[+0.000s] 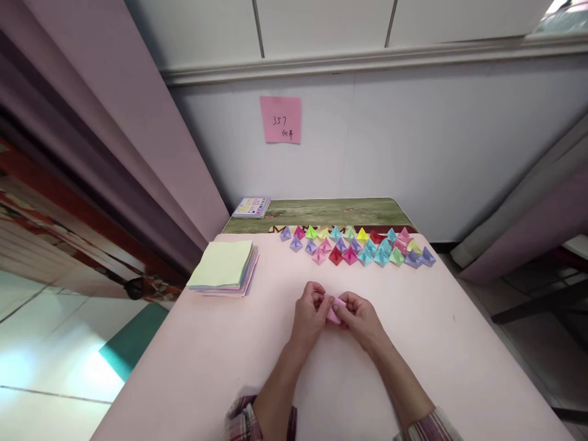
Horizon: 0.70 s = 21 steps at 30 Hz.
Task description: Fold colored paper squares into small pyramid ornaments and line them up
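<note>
A small folded piece of pink paper is pinched between both hands above the middle of the table. My left hand grips its left side, thumb on top and fingers curled. On the right side, my right hand presses it with the thumb while the other fingers tuck behind. The fingers cover much of the paper, so its full shape is hidden. Beyond the hands, folded paper boats in many colours stand in rows along the table's far part.
A stack of coloured paper sheets, pale yellow on top, lies at the left of the pink-covered table. Behind it, a printed packet rests on the green wood-patterned end. A pink note sticks to the wall.
</note>
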Motion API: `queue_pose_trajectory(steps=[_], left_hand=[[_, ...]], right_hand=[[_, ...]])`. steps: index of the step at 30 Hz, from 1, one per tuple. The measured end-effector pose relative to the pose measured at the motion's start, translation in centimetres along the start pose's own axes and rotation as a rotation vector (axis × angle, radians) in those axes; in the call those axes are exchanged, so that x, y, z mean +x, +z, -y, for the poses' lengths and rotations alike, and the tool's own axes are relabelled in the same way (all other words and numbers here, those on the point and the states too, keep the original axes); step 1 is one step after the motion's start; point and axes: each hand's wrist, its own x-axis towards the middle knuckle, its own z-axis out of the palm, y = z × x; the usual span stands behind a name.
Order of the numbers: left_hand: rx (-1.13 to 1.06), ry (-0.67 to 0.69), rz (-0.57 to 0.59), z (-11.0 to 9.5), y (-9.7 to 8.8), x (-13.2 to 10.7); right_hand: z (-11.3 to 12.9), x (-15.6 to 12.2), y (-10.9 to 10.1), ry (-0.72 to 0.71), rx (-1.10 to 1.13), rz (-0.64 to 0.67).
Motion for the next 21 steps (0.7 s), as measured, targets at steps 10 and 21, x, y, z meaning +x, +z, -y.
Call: queue_pose_trajectory(steps=[10, 21], left_hand=[[-0.067, 0.073, 0.029, -0.8, 0.1, -0.5], [-0.260, -0.006, 0.199, -2.4, -1.1, -0.2]], right_hand=[[0.4, -0.1, 0.9, -0.141, 0.144, -0.173], [2.2, -1.1, -1.0, -0.173, -0.030, -0.051]])
